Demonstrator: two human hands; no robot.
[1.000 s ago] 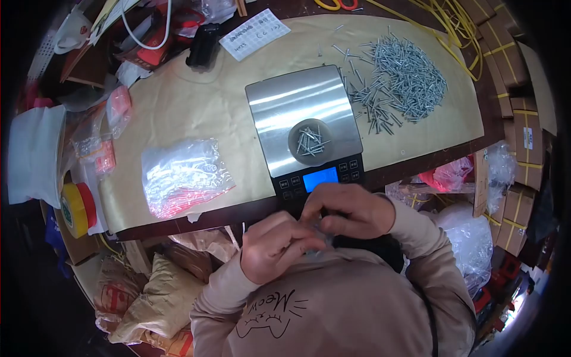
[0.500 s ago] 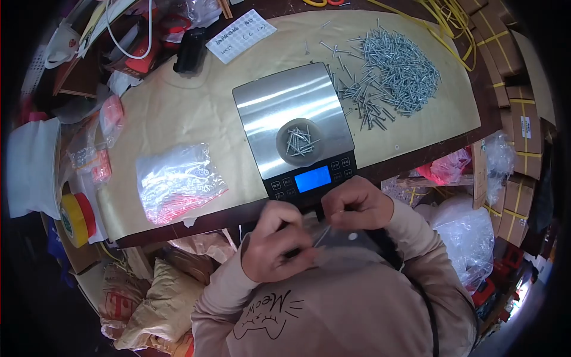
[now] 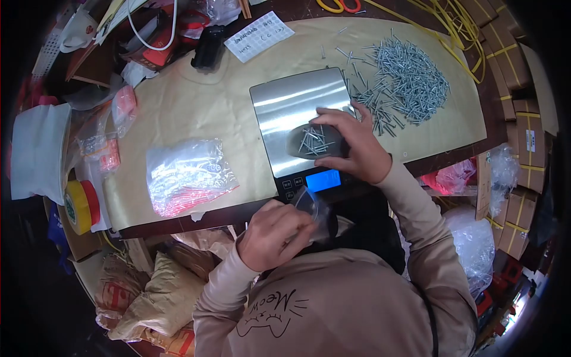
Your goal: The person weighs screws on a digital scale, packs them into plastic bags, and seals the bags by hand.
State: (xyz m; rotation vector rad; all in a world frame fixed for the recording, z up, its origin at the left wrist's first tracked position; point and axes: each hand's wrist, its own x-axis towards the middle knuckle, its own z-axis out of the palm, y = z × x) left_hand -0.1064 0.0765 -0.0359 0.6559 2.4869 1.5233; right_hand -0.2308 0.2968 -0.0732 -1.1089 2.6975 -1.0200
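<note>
My right hand (image 3: pixel 364 146) is curled around a small round dish (image 3: pixel 294 144), thumb on the near side and fingers on the far side. Several silvery screws (image 3: pixel 315 141) lie in the dish, which is at the steel plate of a digital scale (image 3: pixel 285 104); whether it still touches the plate I cannot tell. Below the scale's lit blue display (image 3: pixel 323 180), my left hand (image 3: pixel 275 235) pinches a small clear plastic bag (image 3: pixel 314 208) whose upper part stands towards the scale. A large heap of screws (image 3: pixel 416 83) lies to the right of the scale.
A stack of clear zip bags (image 3: pixel 184 178) with red edges lies left of the scale. Behind are a handwritten label sheet (image 3: pixel 259 37), a black object (image 3: pixel 208 49) and scissors (image 3: pixel 339 5). Yellow strapping (image 3: pixel 455 35) and cardboard boxes (image 3: pixel 529 137) line the right side.
My right hand has left the bag and reached forward to the dish, closing around it. The left hand keeps the bag near the table edge. The view has shifted slightly.
</note>
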